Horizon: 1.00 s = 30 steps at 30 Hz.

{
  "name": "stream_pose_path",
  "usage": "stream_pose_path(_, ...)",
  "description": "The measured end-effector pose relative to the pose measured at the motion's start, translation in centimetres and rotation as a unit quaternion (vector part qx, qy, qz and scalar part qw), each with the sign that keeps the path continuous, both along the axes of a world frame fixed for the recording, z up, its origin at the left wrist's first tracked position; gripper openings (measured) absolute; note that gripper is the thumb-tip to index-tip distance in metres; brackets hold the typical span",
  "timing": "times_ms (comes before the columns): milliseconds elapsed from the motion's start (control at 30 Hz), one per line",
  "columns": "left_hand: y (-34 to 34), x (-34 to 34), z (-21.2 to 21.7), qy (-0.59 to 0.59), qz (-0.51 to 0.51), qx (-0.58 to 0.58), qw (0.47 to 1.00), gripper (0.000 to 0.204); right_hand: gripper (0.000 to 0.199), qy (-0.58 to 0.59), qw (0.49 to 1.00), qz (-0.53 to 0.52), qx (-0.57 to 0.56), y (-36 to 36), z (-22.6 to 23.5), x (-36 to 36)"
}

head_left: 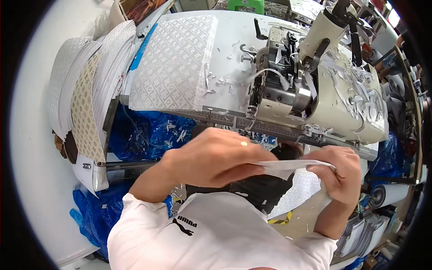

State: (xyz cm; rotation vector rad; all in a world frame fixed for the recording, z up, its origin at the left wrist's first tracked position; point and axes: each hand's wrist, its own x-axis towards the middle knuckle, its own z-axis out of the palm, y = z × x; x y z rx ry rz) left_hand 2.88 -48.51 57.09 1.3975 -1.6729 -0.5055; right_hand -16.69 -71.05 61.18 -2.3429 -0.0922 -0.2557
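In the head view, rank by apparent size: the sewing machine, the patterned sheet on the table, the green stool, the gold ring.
1. Sewing machine and patterned sheet: look about alike, so unranked.
2. Green stool: partly cut off and farther away, so unsure.
3. Gold ring on the left hand.

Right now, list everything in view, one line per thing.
sewing machine: one, cream, on the table at right, strewn with white trimmings
patterned fabric piece: one, white, flat on the table left of the machine
stacked fabric pieces: several, white and beige, at the table's left end
plastic bag: one, blue, under the table
small fabric piece: one, white, held between both hands
ring: one, gold, on the left hand
left hand: grip shut on the small fabric piece
right hand: grip shut on its other end
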Motion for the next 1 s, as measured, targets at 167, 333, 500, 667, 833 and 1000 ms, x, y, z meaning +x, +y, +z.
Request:
stream_pose_path(167, 9.6, 4.8, -0.4, 0.117, 0.187, 0.227, 0.949, 0.034, 0.023, -0.088, 0.968, -0.161, 0.169, 2.5, -4.3, 0.9)
stream_pose_path(333, 13.1, 4.5, -4.3, 0.340, 0.257, 0.087, 0.900, 0.034, 0.033, -0.161, 0.862, -0.233, 0.421, 5.0, -7.3, 3.6)
stream_pose_path(500, 10.5, 4.5, -5.6, 0.317, 0.369, 0.145, 0.862, 0.033, 0.043, -0.147, 0.830, -0.344, 0.413, 6.3, -8.9, 5.9)
stream_pose_path(667, 8.6, 5.3, -4.3, 0.386, 0.382, 0.107, 0.833, 0.034, 0.043, -0.065, 0.847, -0.311, 0.427, 5.3, -8.6, 7.3)
stream_pose_path(833, 9.7, 6.1, -2.5, 0.415, 0.429, 0.069, 0.800, 0.036, 0.042, -0.011, 0.882, -0.241, 0.404, 5.8, -8.5, 8.9)
stream_pose_path(1000, 9.8, 6.1, -2.8, 0.385, 0.457, 0.024, 0.802, 0.039, 0.040, -0.077, 0.871, -0.241, 0.420, 6.6, -8.5, 8.8)
